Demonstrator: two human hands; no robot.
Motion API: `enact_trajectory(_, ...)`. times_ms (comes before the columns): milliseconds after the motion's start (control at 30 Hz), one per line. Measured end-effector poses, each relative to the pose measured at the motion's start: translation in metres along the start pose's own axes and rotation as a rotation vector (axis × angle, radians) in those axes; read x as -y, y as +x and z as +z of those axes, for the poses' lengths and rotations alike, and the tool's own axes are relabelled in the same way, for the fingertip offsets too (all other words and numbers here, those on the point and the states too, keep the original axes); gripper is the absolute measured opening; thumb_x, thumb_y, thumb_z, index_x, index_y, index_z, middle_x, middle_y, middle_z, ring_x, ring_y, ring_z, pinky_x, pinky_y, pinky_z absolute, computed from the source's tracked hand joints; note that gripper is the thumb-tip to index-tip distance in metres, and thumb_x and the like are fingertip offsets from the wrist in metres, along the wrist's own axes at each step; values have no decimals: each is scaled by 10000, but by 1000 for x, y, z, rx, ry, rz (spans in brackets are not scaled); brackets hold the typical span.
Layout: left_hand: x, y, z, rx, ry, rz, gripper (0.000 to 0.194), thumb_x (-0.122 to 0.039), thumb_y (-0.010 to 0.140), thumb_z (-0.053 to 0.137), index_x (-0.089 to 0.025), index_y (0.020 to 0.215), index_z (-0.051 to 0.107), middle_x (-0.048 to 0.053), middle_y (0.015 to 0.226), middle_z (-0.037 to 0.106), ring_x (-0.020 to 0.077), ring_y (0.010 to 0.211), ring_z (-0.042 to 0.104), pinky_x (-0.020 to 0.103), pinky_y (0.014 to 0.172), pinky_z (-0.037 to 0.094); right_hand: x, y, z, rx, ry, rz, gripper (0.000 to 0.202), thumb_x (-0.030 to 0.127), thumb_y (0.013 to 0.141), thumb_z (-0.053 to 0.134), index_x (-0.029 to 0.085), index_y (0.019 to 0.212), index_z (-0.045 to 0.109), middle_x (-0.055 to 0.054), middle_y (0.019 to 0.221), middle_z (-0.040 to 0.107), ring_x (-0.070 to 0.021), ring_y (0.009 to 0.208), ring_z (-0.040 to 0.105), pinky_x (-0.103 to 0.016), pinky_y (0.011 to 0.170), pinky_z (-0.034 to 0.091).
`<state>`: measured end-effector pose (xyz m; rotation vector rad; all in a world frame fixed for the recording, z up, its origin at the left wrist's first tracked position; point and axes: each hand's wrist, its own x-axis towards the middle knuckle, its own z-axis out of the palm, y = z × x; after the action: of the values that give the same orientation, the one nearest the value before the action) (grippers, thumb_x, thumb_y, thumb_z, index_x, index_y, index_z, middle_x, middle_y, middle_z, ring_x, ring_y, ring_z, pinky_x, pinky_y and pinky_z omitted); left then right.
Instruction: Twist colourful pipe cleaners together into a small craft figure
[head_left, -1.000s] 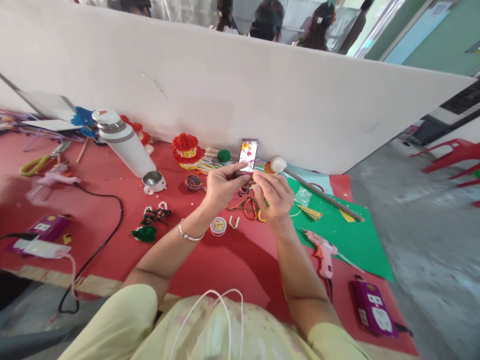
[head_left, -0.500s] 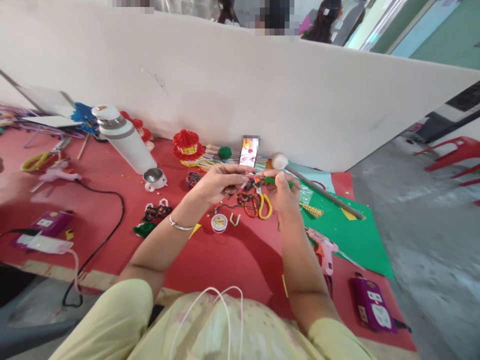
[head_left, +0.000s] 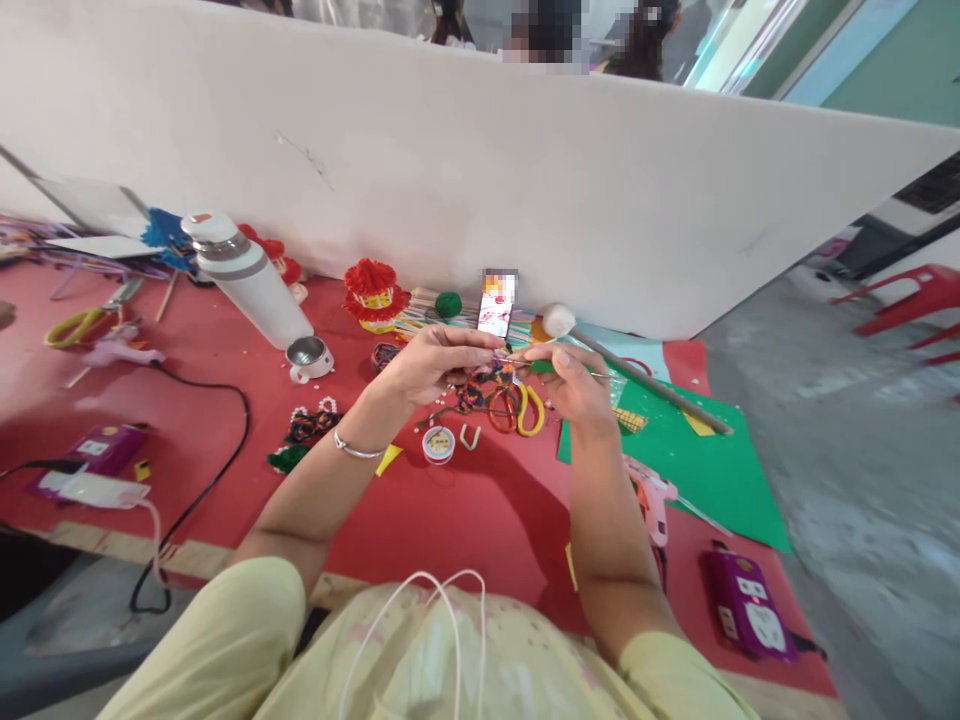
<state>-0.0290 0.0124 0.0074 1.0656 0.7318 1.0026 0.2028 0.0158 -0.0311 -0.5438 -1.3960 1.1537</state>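
Above the table, my left hand (head_left: 439,365) pinches a small piece of multicoloured crochet work (head_left: 480,387) between thumb and fingers. My right hand (head_left: 576,385) is closed round a crochet hook (head_left: 541,367) with a green grip, its metal tip at the yarn beside my left fingertips. Scissors (head_left: 531,410) with yellow and red handles lie just below the hands. Nearer me sit a small white spool (head_left: 438,445) and a bent pale green piece (head_left: 470,437). A phone (head_left: 493,312) with a lit screen leans against the partition behind my hands.
A white thermos (head_left: 255,290) and its cup (head_left: 309,358) stand left, near a red yarn piece (head_left: 373,288). Right, a grey rod (head_left: 652,378) lies over green sheet (head_left: 720,470), beside a pink glue gun (head_left: 649,495) and purple power strip (head_left: 750,605). A white partition (head_left: 450,150) borders the back.
My right hand has shifted slightly to the right and turned, and the hook lies flatter across the yarn. My left hand stays nearly in place, still pinching the work.
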Motion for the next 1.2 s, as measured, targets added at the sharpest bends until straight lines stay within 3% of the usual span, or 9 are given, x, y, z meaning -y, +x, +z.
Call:
enact_trajectory(167,5,1,0,-32,160,121,210,-300,711,937,-202,894,902,68,774,810,94,548,594,229,455,387,6,-4,-11,64,-118,-23,246,490,968,743,285,988,879,-38,1005,892,-262,988,856,-422,859,732)
enact_trajectory(300,10,3,0,-174,384,315,172,-260,728,923,-199,887,904,88,876,850,179,737,742,297,661,585,19,-6,-12,86,-346,-97,228,426,1020,691,308,1091,873,-12,1043,889,-225,1038,845,-388,955,694)
enact_trajectory(500,7,1,3,-273,530,426,151,-227,740,904,-174,882,902,83,862,852,185,763,753,309,718,581,35,-8,3,98,-610,-240,275,354,1079,590,334,1188,841,4,1092,885,-185,971,842,-326,888,676)
enact_trajectory(667,11,2,8,-325,288,372,263,-274,689,950,-165,922,891,74,872,843,178,753,743,319,721,595,27,-9,19,102,-728,-435,284,284,1069,589,327,1276,779,-41,1241,855,-233,1163,813,-424,1016,667)
enact_trajectory(833,12,3,19,-394,25,295,303,-265,640,962,-170,913,872,43,804,807,109,628,662,239,557,502,11,-9,27,84,-828,-574,379,258,1036,653,364,1398,687,-46,1381,805,-261,1253,785,-501,1065,663)
enact_trajectory(1000,12,4,19,-304,-216,132,310,-226,589,981,-155,864,854,12,683,736,28,476,481,183,416,271,1,-7,21,114,-904,-692,497,233,1004,708,356,1479,630,-68,1430,781,-274,1282,771,-502,1057,669)
enact_trajectory(1200,10,4,19,-240,-281,43,273,-198,588,972,-158,828,849,11,655,713,39,486,487,187,416,245,-6,-6,19,88,-840,-700,437,363,994,747,372,1425,680,-62,1425,785,-280,1277,777,-498,1073,661)
